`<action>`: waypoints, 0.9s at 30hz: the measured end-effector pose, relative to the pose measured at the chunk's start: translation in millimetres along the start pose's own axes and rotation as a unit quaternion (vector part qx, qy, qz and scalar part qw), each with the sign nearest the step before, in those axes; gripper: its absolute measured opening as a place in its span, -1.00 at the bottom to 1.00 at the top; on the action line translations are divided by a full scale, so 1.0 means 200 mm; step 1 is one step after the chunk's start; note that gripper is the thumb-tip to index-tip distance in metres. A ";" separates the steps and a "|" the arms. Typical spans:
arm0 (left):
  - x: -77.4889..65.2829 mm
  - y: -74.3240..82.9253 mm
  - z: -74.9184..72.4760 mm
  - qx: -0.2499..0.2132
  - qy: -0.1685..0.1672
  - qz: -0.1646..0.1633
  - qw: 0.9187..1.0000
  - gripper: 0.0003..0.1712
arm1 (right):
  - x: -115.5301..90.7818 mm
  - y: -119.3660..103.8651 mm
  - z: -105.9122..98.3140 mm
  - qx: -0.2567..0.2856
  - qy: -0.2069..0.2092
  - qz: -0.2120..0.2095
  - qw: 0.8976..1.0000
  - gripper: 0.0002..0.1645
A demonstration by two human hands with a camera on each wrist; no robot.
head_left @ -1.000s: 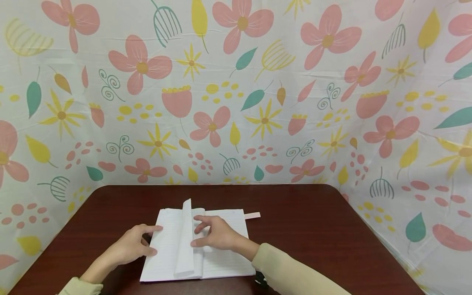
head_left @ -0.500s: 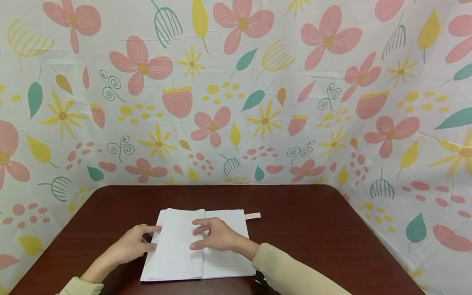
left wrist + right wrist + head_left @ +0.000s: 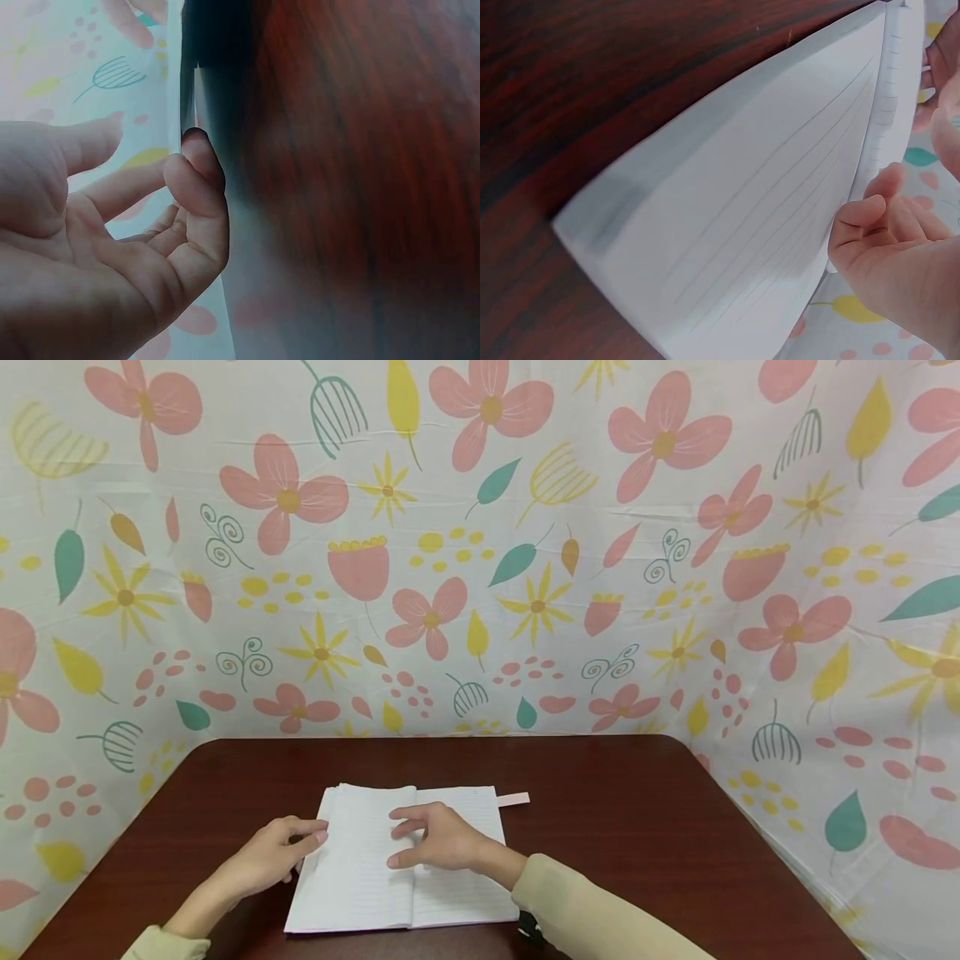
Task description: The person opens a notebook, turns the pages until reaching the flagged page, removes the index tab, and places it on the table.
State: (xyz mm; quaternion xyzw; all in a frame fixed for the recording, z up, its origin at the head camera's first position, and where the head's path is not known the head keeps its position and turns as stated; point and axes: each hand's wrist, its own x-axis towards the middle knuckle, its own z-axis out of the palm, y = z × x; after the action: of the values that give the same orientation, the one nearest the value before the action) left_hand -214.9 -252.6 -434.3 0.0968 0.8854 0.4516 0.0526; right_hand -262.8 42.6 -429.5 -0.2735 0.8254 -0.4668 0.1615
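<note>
An open notebook (image 3: 360,877) with lined white pages lies on the table. My left hand (image 3: 266,856) is at its left edge, the forefinger and thumb over the page margin in the head view. In the left wrist view, bent fingertips of my left hand (image 3: 150,225) meet the notebook's edge (image 3: 180,75), while the thumb stands raised and apart from it. My right hand (image 3: 442,839) is over the middle of the spread, its fingers loosely bent. The right wrist view shows my right hand (image 3: 892,247) near the spine, beside the lined right page (image 3: 757,180), pinching nothing.
A pale pink tab (image 3: 513,798) sticks out from the notebook's right side. The dark red-brown table (image 3: 637,810) extends around it, and a floral cloth (image 3: 480,568) hangs behind and along the sides. A small black thing (image 3: 530,928) shows under the right sleeve.
The raised pages by the right hand have turned over to the left and now lie flat. My left thumb has moved up the page edge towards the forefinger. The right hand has barely moved.
</note>
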 end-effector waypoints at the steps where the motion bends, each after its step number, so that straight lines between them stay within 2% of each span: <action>1: 0.00 0.00 0.00 0.001 0.005 -0.003 1.000 -0.48 | 0.00 0.00 0.00 0.000 0.000 0.000 1.000 -0.25; 6: 0.01 0.01 0.01 0.014 0.031 -0.016 0.999 -0.39 | -0.01 0.00 -0.01 0.005 -0.006 -0.002 1.000 -0.25; 11: 0.02 0.01 0.02 0.027 0.040 -0.028 0.998 -0.35 | -0.03 0.00 -0.03 0.018 -0.013 -0.004 1.000 -0.28; 15: 0.02 0.01 0.03 0.032 0.046 -0.031 0.998 -0.34 | -0.05 0.01 -0.05 0.005 -0.019 -0.018 1.000 -0.30; 23: 0.02 0.02 0.03 0.030 0.041 -0.040 0.998 -0.28 | -0.12 0.07 -0.20 -0.036 -0.009 -0.035 0.999 -0.27; 27: 0.02 0.03 0.02 0.028 0.032 -0.045 0.998 -0.19 | -0.18 0.11 -0.28 -0.075 0.003 -0.045 0.996 -0.30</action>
State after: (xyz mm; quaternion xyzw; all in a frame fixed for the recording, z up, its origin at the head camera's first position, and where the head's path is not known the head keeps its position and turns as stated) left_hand -218.0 -244.5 -432.7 0.0436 0.9024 0.4267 0.0416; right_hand -270.0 111.5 -418.9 -0.3199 0.8455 -0.4112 0.1168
